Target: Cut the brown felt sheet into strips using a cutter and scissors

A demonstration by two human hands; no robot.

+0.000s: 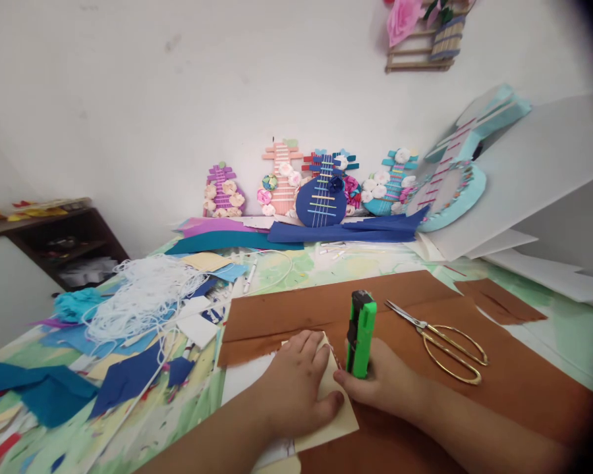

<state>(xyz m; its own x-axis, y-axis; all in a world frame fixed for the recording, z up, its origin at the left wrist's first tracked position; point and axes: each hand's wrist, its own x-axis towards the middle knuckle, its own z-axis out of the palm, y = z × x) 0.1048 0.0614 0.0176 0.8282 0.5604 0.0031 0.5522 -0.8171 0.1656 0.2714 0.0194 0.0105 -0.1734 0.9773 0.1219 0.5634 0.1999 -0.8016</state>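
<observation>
Right grip (388, 375): closed around a green-and-black tool (360, 334), held upright just beyond the thumb, its lower end by the fingers. Exact kind of tool unclear from this angle. Left grip (304, 388): grasping nothing — palm down, fingers extended, laid flat on a cream sheet (338, 424). That sheet sits under the left grip and reaches toward the right grip, its right edge just beside the thumb holding the tool. White paper (244, 378) shows to the left of the left grip, partly under the forearm.

Brown sheet (415, 289) extends beyond and to the right of both grips. Gold-handled scissors (422, 324) lie on it, right of the right grip, apart from it, blades pointing away to the left.

Well left of the left grip, on the table (296, 268): a white cord heap (145, 289) and a dark-blue scrap (128, 382). Far beyond both grips — a dark-blue lute-shaped piece (321, 201), upright near the wall.
</observation>
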